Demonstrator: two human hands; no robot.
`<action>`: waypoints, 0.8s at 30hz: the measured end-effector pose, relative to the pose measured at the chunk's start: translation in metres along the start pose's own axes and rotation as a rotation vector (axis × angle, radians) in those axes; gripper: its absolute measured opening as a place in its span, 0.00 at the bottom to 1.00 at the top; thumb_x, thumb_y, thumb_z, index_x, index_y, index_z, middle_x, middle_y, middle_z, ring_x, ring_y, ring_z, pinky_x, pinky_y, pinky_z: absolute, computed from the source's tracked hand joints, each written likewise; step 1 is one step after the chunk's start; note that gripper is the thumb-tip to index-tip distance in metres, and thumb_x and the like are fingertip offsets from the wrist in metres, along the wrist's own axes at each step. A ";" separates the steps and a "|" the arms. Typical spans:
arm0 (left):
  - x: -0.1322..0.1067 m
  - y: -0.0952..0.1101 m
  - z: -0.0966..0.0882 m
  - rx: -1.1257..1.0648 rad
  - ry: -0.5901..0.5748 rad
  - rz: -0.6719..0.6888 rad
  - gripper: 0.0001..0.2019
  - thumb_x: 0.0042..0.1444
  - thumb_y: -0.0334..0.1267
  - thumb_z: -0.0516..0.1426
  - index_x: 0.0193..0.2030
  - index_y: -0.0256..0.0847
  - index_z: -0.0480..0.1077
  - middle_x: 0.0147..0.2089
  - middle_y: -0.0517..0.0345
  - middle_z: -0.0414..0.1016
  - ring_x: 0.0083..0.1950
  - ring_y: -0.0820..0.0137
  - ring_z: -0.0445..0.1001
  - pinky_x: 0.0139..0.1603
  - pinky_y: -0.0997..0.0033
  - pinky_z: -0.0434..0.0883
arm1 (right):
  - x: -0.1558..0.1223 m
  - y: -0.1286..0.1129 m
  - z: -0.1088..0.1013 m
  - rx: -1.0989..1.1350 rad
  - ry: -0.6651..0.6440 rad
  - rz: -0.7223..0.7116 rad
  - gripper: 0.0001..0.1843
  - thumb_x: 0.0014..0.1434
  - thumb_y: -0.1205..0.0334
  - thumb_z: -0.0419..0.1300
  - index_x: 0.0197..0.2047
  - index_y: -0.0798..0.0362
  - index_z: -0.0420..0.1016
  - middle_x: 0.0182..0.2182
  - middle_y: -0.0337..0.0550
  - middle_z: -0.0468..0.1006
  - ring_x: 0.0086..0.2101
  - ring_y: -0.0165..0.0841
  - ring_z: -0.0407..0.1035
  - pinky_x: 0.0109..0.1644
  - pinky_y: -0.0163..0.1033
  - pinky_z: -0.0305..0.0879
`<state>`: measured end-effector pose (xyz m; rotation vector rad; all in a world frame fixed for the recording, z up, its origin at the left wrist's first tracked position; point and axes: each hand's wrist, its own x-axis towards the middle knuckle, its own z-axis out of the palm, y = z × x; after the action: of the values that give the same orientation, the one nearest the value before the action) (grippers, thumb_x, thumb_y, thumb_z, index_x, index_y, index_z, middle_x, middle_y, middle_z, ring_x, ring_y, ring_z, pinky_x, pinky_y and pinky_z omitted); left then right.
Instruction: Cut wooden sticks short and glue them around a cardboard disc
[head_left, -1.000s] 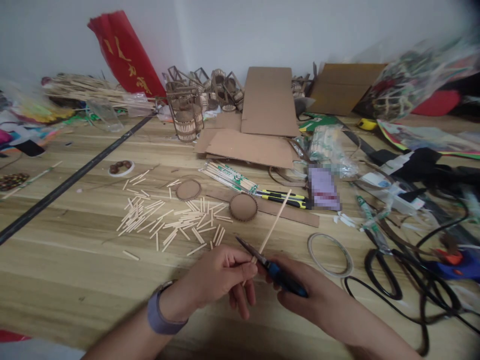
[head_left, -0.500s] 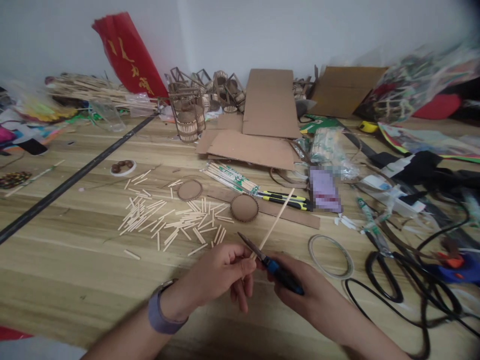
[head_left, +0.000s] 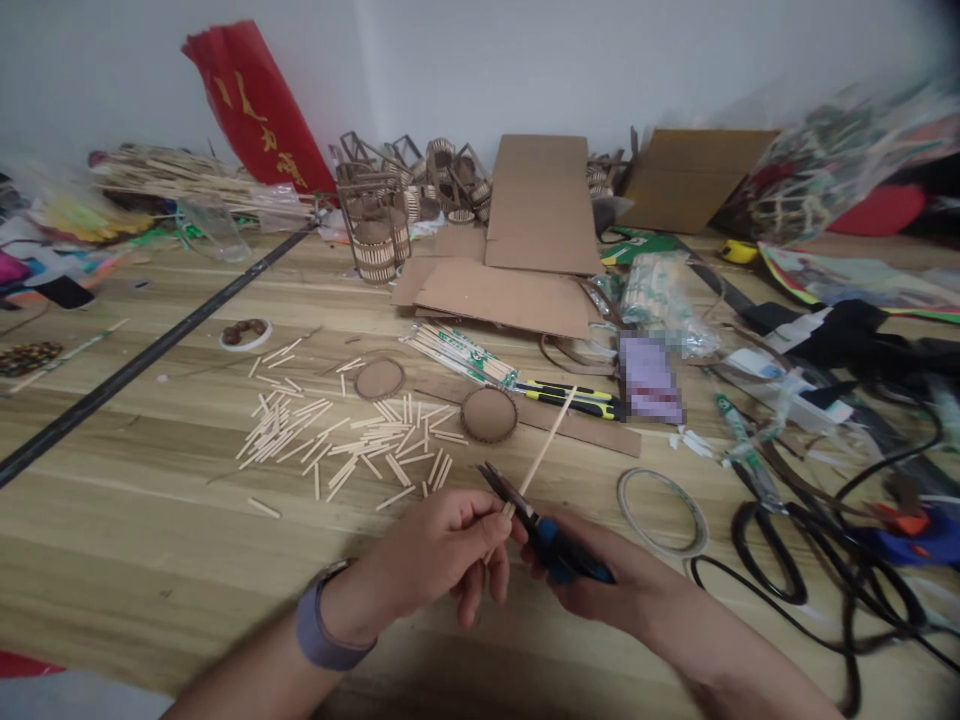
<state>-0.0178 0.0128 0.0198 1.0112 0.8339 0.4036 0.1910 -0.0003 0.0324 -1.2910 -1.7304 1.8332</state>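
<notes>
I pinch a pale, thin, straight wooden stick (head_left: 551, 436) in my left grip (head_left: 442, 545), near its lower end; it slants up and away to the right, its far end beyond both my hands. My right grip (head_left: 607, 575) is wrapped around blue-and-black-handled scissors (head_left: 553, 545), their dark, pointed blades aimed away and leftward, just past my left thumb. They cross the stick beside my pinch; whether they touch it, I cannot tell.

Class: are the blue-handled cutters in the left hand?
No, the right hand grips the blue-handled cutters; the left hand pinches a stick.
</notes>
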 end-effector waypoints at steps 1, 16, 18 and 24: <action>0.000 0.001 0.000 0.000 0.002 0.002 0.21 0.57 0.57 0.53 0.37 0.37 0.66 0.21 0.66 0.69 0.11 0.82 0.61 0.12 0.82 0.53 | 0.000 0.000 0.001 -0.020 0.004 0.001 0.16 0.48 0.66 0.55 0.43 0.51 0.69 0.38 0.40 0.72 0.40 0.36 0.65 0.42 0.38 0.61; -0.003 0.006 -0.001 0.102 0.057 0.047 0.22 0.56 0.58 0.52 0.36 0.36 0.67 0.20 0.67 0.65 0.13 0.83 0.54 0.12 0.81 0.49 | 0.001 -0.002 0.009 -0.268 0.129 -0.027 0.15 0.47 0.71 0.52 0.39 0.52 0.69 0.33 0.39 0.73 0.35 0.34 0.66 0.39 0.38 0.62; -0.003 0.006 -0.001 0.084 0.053 0.043 0.23 0.56 0.58 0.53 0.36 0.36 0.67 0.19 0.68 0.64 0.13 0.83 0.52 0.12 0.81 0.47 | 0.000 -0.002 0.008 -0.213 0.110 -0.032 0.17 0.47 0.70 0.53 0.43 0.52 0.70 0.36 0.41 0.74 0.37 0.35 0.67 0.42 0.39 0.62; -0.002 0.003 0.001 0.035 0.059 0.050 0.24 0.55 0.59 0.52 0.37 0.36 0.68 0.18 0.69 0.61 0.13 0.83 0.49 0.12 0.80 0.46 | -0.002 -0.001 0.005 -0.101 0.057 -0.046 0.23 0.47 0.70 0.53 0.49 0.53 0.69 0.41 0.42 0.74 0.42 0.36 0.67 0.47 0.39 0.62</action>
<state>-0.0178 0.0123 0.0240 1.0584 0.8724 0.4650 0.1878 -0.0048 0.0340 -1.3168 -1.8277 1.6868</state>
